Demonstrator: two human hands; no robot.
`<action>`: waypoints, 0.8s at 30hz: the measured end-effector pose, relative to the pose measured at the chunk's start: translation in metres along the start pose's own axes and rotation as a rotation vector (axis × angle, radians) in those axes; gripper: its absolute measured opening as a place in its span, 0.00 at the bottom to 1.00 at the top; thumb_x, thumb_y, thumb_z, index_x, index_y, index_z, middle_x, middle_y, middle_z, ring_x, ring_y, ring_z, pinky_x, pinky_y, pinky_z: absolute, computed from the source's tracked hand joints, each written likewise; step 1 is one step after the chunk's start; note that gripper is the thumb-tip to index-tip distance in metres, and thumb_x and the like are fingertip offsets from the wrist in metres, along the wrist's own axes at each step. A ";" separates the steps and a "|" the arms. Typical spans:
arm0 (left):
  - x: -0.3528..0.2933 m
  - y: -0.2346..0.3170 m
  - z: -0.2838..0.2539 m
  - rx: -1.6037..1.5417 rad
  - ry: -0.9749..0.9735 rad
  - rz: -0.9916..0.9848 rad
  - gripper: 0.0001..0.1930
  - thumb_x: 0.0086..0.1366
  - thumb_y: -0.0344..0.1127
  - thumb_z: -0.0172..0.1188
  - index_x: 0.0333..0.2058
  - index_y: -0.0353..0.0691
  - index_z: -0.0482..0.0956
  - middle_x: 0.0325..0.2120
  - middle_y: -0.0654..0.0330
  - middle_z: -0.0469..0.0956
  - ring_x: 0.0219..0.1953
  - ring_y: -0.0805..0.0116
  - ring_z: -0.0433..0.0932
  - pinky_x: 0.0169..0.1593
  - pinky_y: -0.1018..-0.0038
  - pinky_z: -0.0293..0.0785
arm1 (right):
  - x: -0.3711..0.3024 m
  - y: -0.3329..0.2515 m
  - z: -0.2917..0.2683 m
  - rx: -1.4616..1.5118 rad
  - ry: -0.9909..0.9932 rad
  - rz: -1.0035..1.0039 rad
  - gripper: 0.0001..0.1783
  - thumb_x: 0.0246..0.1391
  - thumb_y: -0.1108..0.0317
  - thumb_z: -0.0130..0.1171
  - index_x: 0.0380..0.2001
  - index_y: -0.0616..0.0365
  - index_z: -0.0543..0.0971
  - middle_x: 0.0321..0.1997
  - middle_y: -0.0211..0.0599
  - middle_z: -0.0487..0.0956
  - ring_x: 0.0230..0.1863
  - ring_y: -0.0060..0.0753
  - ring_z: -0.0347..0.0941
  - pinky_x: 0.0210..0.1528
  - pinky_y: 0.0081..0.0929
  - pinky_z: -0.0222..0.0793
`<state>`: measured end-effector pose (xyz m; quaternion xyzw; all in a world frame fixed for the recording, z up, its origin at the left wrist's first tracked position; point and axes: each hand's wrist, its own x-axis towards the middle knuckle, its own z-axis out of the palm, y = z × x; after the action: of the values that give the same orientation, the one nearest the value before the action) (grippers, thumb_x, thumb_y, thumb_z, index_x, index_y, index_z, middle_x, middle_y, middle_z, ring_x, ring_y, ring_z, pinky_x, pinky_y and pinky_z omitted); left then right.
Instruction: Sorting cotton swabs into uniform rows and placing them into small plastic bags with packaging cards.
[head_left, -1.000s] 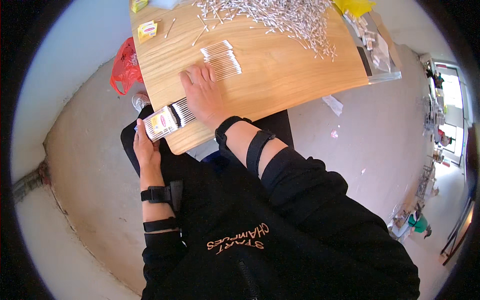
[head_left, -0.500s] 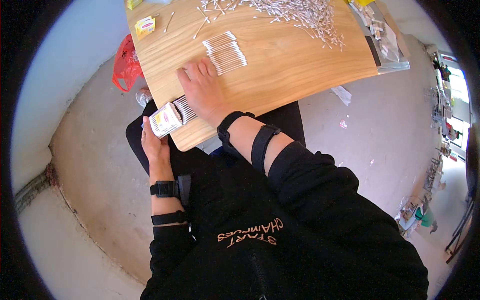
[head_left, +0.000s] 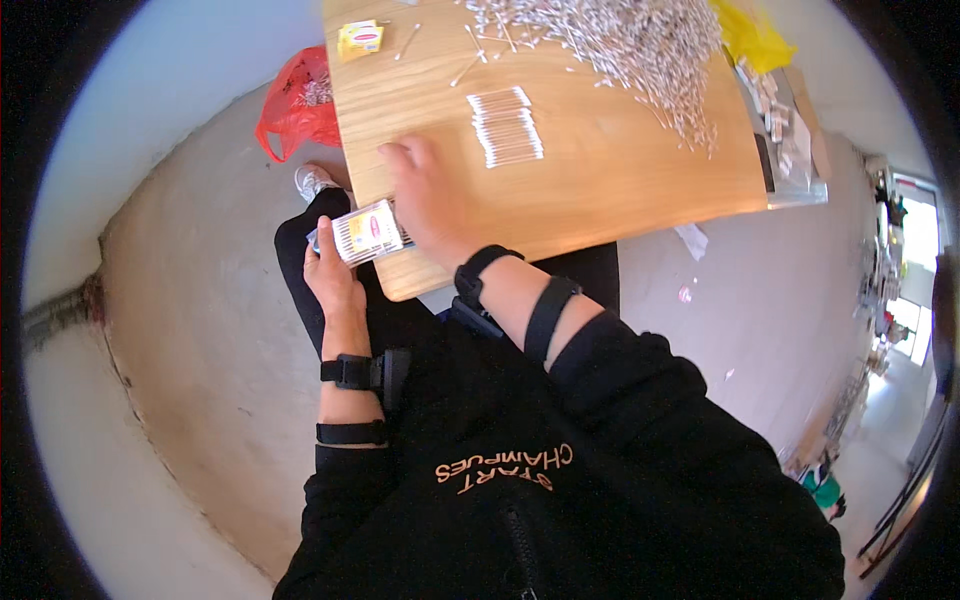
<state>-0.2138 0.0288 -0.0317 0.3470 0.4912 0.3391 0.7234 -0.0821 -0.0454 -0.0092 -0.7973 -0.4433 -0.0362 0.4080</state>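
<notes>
Near the table's front left corner, my left hand (head_left: 332,275) is closed around a clear pack of cotton swabs (head_left: 368,232) with a yellow and white label. The pack lies tilted across the table's edge. My right hand (head_left: 430,195) is beside the pack's right end, with its fingers curled over the tabletop and somewhat blurred. What is under those fingers is hidden. A thin strip of swabs (head_left: 405,236) shows between the pack and this hand. Farther right, a neat row of cotton swabs (head_left: 507,127) lies side by side on the wooden table (head_left: 590,175).
A large heap of loose swabs (head_left: 650,50) covers the table's far right, with a few strays left of it. Small yellow packets (head_left: 360,40) lie at the far left. A red bag (head_left: 300,110) hangs beside the table. Yellow plastic (head_left: 755,40) and clear bags (head_left: 790,150) lie along the right edge.
The pack and my right hand have come closer together, and the strip of swabs between them is now mostly covered. The whole view has shifted, so the table appears farther right.
</notes>
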 end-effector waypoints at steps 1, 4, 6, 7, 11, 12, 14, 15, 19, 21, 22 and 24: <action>-0.001 0.002 -0.001 -0.011 -0.017 -0.002 0.12 0.65 0.42 0.60 0.35 0.38 0.75 0.27 0.62 0.79 0.27 0.74 0.79 0.30 0.77 0.75 | 0.000 0.000 -0.002 0.078 0.036 0.116 0.16 0.51 0.74 0.49 0.45 0.61 0.73 0.46 0.44 0.70 0.50 0.48 0.66 0.57 0.38 0.62; -0.002 0.002 0.002 -0.054 -0.008 -0.005 0.11 0.65 0.41 0.59 0.33 0.38 0.75 0.26 0.65 0.78 0.27 0.77 0.77 0.30 0.79 0.73 | -0.007 0.005 -0.007 0.315 0.165 0.301 0.14 0.58 0.71 0.47 0.46 0.62 0.72 0.47 0.42 0.70 0.50 0.42 0.68 0.57 0.36 0.62; -0.003 0.001 0.002 -0.051 -0.038 -0.012 0.11 0.66 0.40 0.58 0.33 0.38 0.76 0.26 0.65 0.78 0.27 0.78 0.76 0.31 0.79 0.72 | -0.012 0.004 -0.008 0.471 0.257 0.374 0.14 0.62 0.68 0.46 0.48 0.62 0.71 0.49 0.40 0.70 0.51 0.39 0.68 0.59 0.34 0.62; -0.001 0.001 0.000 -0.063 -0.046 -0.016 0.11 0.66 0.40 0.58 0.33 0.38 0.76 0.26 0.65 0.78 0.27 0.78 0.76 0.32 0.80 0.72 | -0.016 0.000 -0.008 0.715 0.301 0.470 0.16 0.64 0.65 0.44 0.49 0.63 0.69 0.50 0.40 0.70 0.53 0.37 0.68 0.61 0.33 0.60; -0.001 0.004 0.002 -0.141 -0.083 -0.034 0.11 0.66 0.40 0.58 0.33 0.37 0.76 0.27 0.65 0.78 0.27 0.78 0.75 0.33 0.80 0.71 | -0.029 -0.005 -0.008 0.896 0.242 0.531 0.23 0.68 0.57 0.39 0.55 0.65 0.65 0.55 0.42 0.68 0.58 0.35 0.65 0.65 0.32 0.57; 0.000 0.003 0.000 -0.151 -0.076 -0.030 0.11 0.66 0.40 0.58 0.33 0.37 0.76 0.27 0.65 0.78 0.27 0.78 0.75 0.33 0.80 0.71 | -0.030 -0.010 -0.007 0.862 0.235 0.513 0.24 0.68 0.56 0.38 0.56 0.65 0.64 0.56 0.42 0.67 0.59 0.35 0.65 0.65 0.32 0.56; 0.002 0.000 -0.004 -0.108 -0.089 -0.034 0.12 0.66 0.40 0.58 0.33 0.36 0.77 0.28 0.64 0.78 0.28 0.78 0.75 0.34 0.80 0.72 | -0.033 -0.019 -0.004 0.802 0.218 0.490 0.24 0.68 0.55 0.38 0.55 0.65 0.65 0.55 0.45 0.68 0.58 0.36 0.66 0.64 0.32 0.56; 0.003 -0.002 -0.005 -0.120 -0.082 -0.030 0.12 0.66 0.40 0.58 0.33 0.36 0.77 0.28 0.64 0.78 0.28 0.78 0.75 0.34 0.80 0.72 | -0.033 -0.022 -0.004 0.739 0.212 0.472 0.25 0.68 0.55 0.37 0.55 0.66 0.65 0.55 0.47 0.69 0.57 0.38 0.66 0.63 0.32 0.56; 0.003 -0.004 -0.002 -0.083 -0.058 -0.017 0.11 0.66 0.39 0.58 0.35 0.35 0.76 0.27 0.65 0.78 0.28 0.78 0.76 0.33 0.80 0.72 | -0.033 -0.028 0.004 0.748 0.206 0.499 0.25 0.68 0.54 0.37 0.54 0.66 0.66 0.55 0.47 0.69 0.59 0.38 0.64 0.63 0.32 0.54; 0.001 -0.003 0.000 -0.063 -0.049 -0.014 0.11 0.66 0.39 0.59 0.35 0.35 0.76 0.27 0.65 0.78 0.28 0.79 0.76 0.33 0.80 0.72 | -0.034 -0.031 0.010 0.694 0.045 0.470 0.27 0.69 0.52 0.33 0.57 0.65 0.63 0.58 0.44 0.66 0.61 0.36 0.62 0.66 0.31 0.53; 0.001 -0.003 0.001 -0.067 -0.046 -0.007 0.11 0.66 0.39 0.59 0.35 0.35 0.76 0.27 0.65 0.78 0.27 0.79 0.76 0.32 0.80 0.72 | -0.034 -0.035 0.015 0.695 0.032 0.467 0.27 0.69 0.52 0.33 0.57 0.65 0.63 0.58 0.44 0.66 0.61 0.36 0.62 0.66 0.31 0.53; 0.001 -0.003 0.002 -0.075 -0.035 -0.001 0.11 0.66 0.39 0.59 0.34 0.35 0.76 0.27 0.65 0.77 0.27 0.79 0.76 0.32 0.80 0.72 | -0.032 -0.041 0.025 0.842 0.203 0.578 0.27 0.69 0.53 0.32 0.57 0.65 0.63 0.58 0.44 0.66 0.60 0.35 0.62 0.65 0.30 0.54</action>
<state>-0.2114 0.0278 -0.0345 0.3254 0.4655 0.3509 0.7445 -0.1390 -0.0392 -0.0137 -0.6465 -0.1393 0.1822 0.7276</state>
